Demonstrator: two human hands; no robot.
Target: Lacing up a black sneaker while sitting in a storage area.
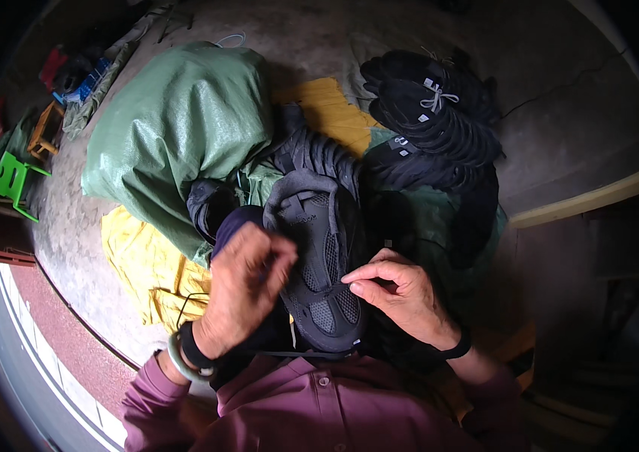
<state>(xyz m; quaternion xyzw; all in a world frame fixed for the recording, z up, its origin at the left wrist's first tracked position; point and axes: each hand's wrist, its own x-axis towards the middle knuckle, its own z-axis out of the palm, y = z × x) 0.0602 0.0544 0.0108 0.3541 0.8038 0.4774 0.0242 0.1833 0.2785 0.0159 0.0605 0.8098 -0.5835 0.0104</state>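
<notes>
A black and dark grey shoe upper (324, 316) with mesh panels lies on my lap, its padded collar pointing away from me. At its right edge, the thumb and forefinger of my right hand (402, 294) are pinched together. Whatever they grip is too small and dark to make out. My left hand (244, 275) is raised just left of the shoe upper, its fingers curled in with thumb and forefinger close together. Slight blur hides what the left fingers hold, if anything. A black band and a pale bangle (178, 360) circle my left wrist; another black band (458, 345) is on my right.
A large green woven sack (176, 120) stands at the far left on yellow sheeting (146, 264). More black uppers (319, 154) lie beyond my lap. Stacked black uppers (440, 113), one with a tied grey lace, are at the far right. A green stool (12, 181) stands far left.
</notes>
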